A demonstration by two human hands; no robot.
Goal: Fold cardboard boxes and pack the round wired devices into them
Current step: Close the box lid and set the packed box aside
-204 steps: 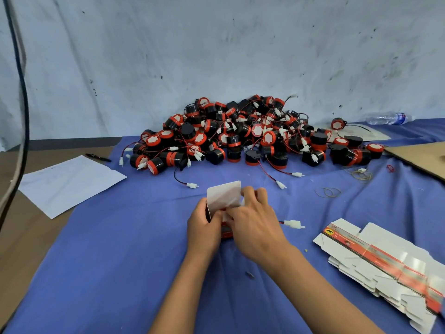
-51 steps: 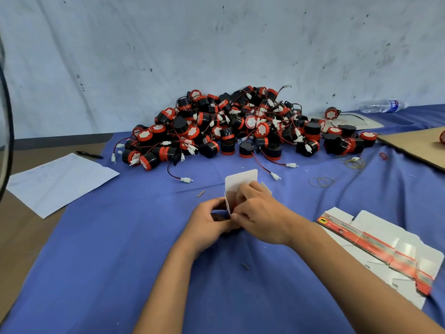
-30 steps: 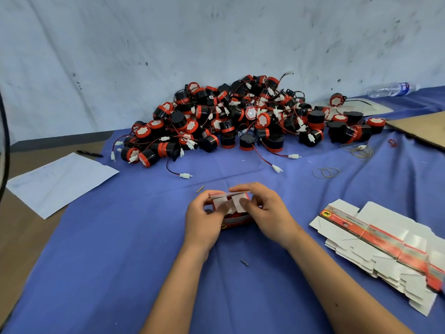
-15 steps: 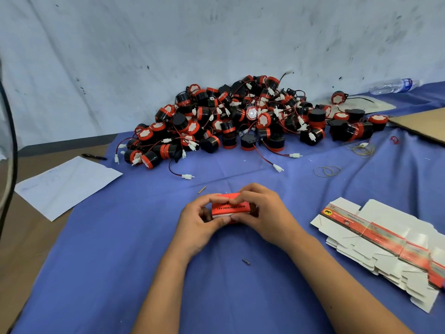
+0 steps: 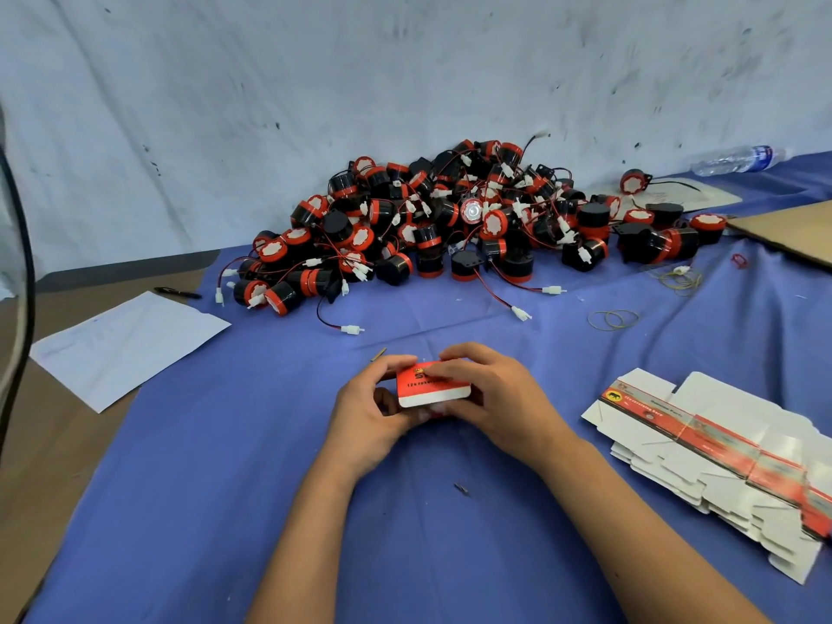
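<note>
I hold a small red and white box (image 5: 433, 384) between both hands, low over the blue cloth (image 5: 252, 443) and right in front of me. My left hand (image 5: 367, 409) curls round its left end, thumb near the top edge and fingers tucked under. My right hand (image 5: 493, 398) wraps the right end, with the fingers bent over the red top face. The box's top flap lies nearly flat, with its white rounded edge turned toward me. I cannot tell what is inside the box.

Beyond my hands, against the pale wall (image 5: 405, 83), lies the big pile of round black and red devices (image 5: 450, 218), their thin red and black wires and white plugs trailing out over the cloth. One plug (image 5: 352, 329) lies on its own between the pile and my hands. A single device (image 5: 632, 181) sits apart, behind the right end of the pile.

To my right, a stack of flat unfolded boxes (image 5: 716, 452) rests on the cloth, white with a red band across each, well apart from my right forearm. A few rubber bands (image 5: 613, 319) lie between that stack and the pile. Farther right is a sheet of brown cardboard (image 5: 792, 227), and behind it a clear plastic bottle (image 5: 738, 159) lies on its side by the wall.

To my left, a white sheet of paper (image 5: 126, 344) overlaps the edge of the cloth, and a black pen (image 5: 176, 293) lies just behind it on the brown table (image 5: 40, 443).
</note>
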